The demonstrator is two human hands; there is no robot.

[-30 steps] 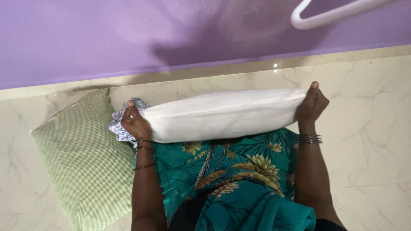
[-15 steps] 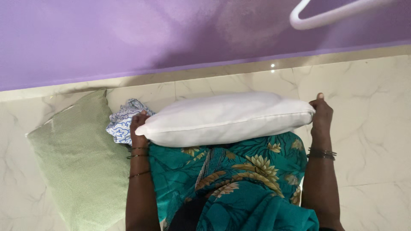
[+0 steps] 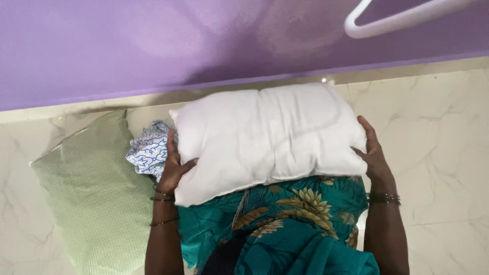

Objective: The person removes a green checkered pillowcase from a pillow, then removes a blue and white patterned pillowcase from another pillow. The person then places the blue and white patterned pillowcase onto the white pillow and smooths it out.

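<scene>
White pillow (image 3: 267,135) lies flat across her lap, left hand (image 3: 173,165) and right hand (image 3: 371,153) spread, cupping both ends; even pressure keeps it level.

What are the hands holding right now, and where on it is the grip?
Both hold the white pillow by its short ends: the left hand grips the left end, the right hand the right end, over the lap.

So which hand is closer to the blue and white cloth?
Left. The left hand grips the white pillow right beside the blue and white cloth; the right hand holds the pillow's far end.
</scene>
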